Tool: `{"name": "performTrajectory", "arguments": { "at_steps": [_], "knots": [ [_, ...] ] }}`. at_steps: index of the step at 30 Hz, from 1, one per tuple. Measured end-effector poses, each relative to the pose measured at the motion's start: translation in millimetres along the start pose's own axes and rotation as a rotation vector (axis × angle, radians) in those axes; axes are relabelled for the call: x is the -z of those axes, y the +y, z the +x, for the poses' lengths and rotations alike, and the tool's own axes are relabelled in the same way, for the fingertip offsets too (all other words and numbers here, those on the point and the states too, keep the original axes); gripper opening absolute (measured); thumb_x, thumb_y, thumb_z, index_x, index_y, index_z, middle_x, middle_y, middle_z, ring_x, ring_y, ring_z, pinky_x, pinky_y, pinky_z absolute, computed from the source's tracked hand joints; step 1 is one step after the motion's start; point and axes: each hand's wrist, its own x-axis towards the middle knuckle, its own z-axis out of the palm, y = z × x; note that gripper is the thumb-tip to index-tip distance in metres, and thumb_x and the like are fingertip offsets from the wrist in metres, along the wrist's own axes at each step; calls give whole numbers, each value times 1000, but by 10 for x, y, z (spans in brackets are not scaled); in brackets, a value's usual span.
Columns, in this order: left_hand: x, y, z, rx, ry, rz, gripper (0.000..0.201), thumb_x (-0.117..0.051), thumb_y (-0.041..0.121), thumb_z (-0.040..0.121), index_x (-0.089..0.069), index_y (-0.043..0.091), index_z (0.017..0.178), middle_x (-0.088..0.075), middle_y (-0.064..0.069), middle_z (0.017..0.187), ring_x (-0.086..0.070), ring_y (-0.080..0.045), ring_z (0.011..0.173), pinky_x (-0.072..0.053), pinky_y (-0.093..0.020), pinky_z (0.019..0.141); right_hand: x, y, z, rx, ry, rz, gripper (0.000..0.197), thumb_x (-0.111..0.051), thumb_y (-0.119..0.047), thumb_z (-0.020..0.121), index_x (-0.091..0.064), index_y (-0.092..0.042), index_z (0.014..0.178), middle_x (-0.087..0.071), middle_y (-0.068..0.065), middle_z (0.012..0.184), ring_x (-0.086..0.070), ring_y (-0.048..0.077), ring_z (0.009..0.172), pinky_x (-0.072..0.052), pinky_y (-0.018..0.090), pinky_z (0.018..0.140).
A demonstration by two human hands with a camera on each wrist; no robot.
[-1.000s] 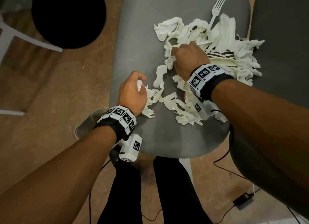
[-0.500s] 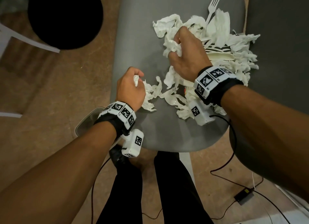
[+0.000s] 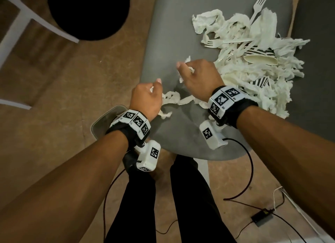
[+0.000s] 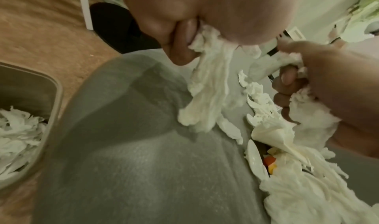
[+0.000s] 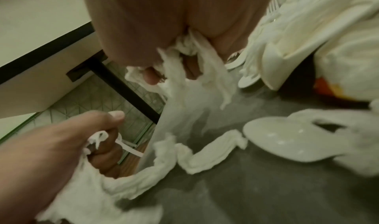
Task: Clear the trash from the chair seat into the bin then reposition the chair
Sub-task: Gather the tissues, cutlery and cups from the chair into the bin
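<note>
Head view: torn tissue is being clutched in the curled fingers of the left hand and right hand above the seat. More trash is lying there, and the bin is standing beside.

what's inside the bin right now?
The left wrist view shows torn white paper scraps piled inside the bin, which stands on the floor beside the chair seat. What lies under them cannot be seen. In the head view the left hand and its wrist cover most of the bin.
</note>
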Motion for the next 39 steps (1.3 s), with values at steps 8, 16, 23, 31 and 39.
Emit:
{"name": "performTrajectory", "arguments": {
  "at_steps": [8, 16, 23, 31, 39],
  "knots": [
    [480, -424, -40, 103, 59, -125, 54, -50, 31, 97, -36, 6, 51, -37, -5, 49, -33, -16, 44, -28, -31, 48, -450, -533, 8, -11, -45, 13, 41, -51, -26, 90, -48, 0, 59, -54, 24, 59, -36, 24, 50, -39, 38, 51],
    [1032, -1289, -117, 243, 148, -66, 51, -52, 31, 95, -40, 11, 49, -40, -1, 46, -39, -20, 47, -31, -32, 51, -1501, -1085, -190, 64, -354, -49, 48, -46, -36, 99, -50, -17, 56, -55, 3, 60, -53, 20, 59, -36, 30, 60],
    [1246, -2030, -245, 399, 81, -131, 36, -52, 38, 87, -51, 8, 67, -53, -3, 65, -51, -23, 67, -41, -36, 65, -2531, -990, -342, -160, -577, -72, 49, -36, -48, 101, -58, -15, 130, -61, 15, 131, -58, 34, 119, -43, 33, 89],
    [1123, -2373, -282, 520, 19, -266, 14, -56, 34, 79, -67, 27, 83, -69, 0, 86, -69, -25, 87, -60, -49, 76, -2786, -852, -389, -127, -684, -135, 65, -46, -31, 99, -21, -19, 158, -32, 9, 162, -34, 28, 146, -29, 33, 117],
    [1032, -2139, -230, 438, -67, -62, 29, -52, 28, 91, -73, 24, 111, -73, -1, 112, -66, -19, 103, -51, -30, 94, -2332, -872, -195, -21, -571, -98, 62, -45, -25, 99, -24, -24, 157, -55, 10, 146, -62, 29, 119, -51, 36, 101]
  ]
}}
